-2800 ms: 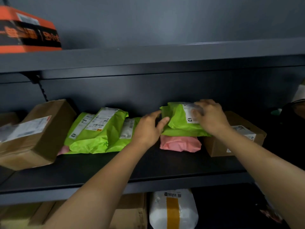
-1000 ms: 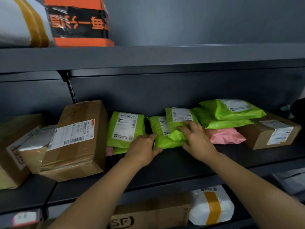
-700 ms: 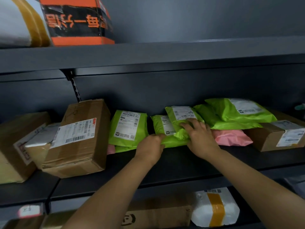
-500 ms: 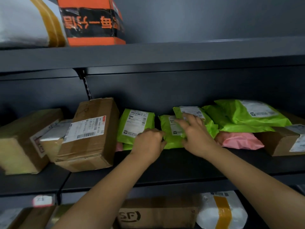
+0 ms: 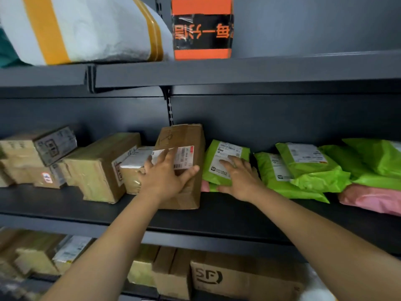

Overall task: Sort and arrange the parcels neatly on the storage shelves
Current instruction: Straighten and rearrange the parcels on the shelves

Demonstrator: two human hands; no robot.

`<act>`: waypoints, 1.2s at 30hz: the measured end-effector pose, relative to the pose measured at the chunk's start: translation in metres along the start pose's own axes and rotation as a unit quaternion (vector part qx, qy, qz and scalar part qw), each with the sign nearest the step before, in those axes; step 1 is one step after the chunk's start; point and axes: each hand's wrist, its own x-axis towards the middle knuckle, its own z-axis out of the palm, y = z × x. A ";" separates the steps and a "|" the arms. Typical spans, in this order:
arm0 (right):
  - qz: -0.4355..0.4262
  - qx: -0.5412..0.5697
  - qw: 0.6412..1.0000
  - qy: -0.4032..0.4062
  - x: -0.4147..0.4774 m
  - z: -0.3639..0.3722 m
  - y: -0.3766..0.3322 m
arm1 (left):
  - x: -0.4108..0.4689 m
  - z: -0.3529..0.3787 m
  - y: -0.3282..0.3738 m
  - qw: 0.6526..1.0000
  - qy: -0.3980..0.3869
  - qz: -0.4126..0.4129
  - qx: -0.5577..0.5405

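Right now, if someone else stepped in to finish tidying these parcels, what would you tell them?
Left hand lies flat on the tall brown box, thumb at its right edge. Right hand presses flat on the leftmost green mailer.
Middle shelf: other boxes on the left, more green mailers overlapping on the right, a pink mailer beneath them.
Done: roughly grouped by type. Left: probably squaring up the tall box and straightening the mailers.

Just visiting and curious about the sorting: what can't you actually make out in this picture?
- Head view, label on the brown box: print too small, partly covered by the left hand.
- Head view, pink parcel: mostly hidden under the green mailer the right hand touches.
- Head view, white sack: cut off by the top edge.
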 end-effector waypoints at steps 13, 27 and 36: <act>-0.004 -0.119 0.991 0.059 0.028 0.014 -0.007 | 0.009 0.008 -0.005 0.996 -0.088 0.000 -0.001; -0.038 -0.084 0.920 0.381 0.007 -0.039 0.052 | 0.019 0.012 -0.007 0.998 0.032 0.003 -0.053; -0.064 -0.089 0.994 -0.020 -0.011 0.007 0.039 | 0.023 0.002 -0.002 0.990 0.062 0.001 -0.125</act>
